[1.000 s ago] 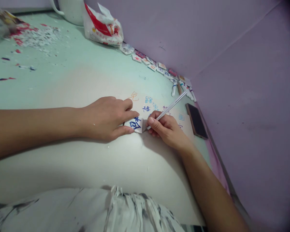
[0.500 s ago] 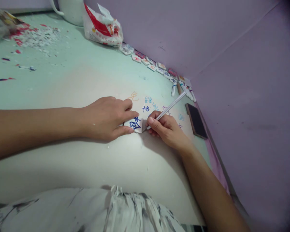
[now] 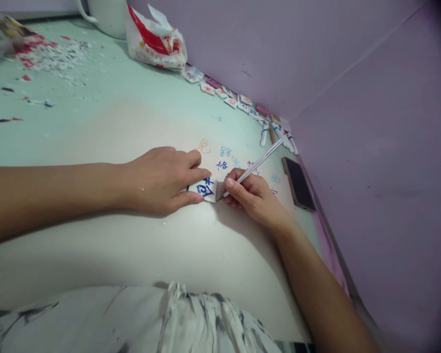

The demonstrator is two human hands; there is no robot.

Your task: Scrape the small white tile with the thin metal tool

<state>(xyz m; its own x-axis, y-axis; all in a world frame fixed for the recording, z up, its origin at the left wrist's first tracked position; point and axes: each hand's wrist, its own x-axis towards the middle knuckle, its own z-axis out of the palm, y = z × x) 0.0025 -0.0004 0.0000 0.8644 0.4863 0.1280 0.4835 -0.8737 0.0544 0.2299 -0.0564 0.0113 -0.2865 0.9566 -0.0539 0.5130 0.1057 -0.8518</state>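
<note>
My left hand [image 3: 161, 179] rests on the pale table [image 3: 113, 127], thumb and forefinger pinching a small white tile [image 3: 206, 189] with a dark blue character on it. My right hand [image 3: 252, 196] is closed round a thin white pen [image 3: 255, 165]; its tip meets the tile's right edge. Several characters in blue and orange ink [image 3: 224, 157] are written on the table just beyond both hands.
A black phone [image 3: 298, 183] lies to the right by the purple wall [image 3: 353, 98]. A row of small tiles and markers [image 3: 250, 110] lines the wall. A red-and-white bag [image 3: 156, 41] and a white jug [image 3: 108, 14] stand far back. Paper scraps [image 3: 47, 54] litter the far left.
</note>
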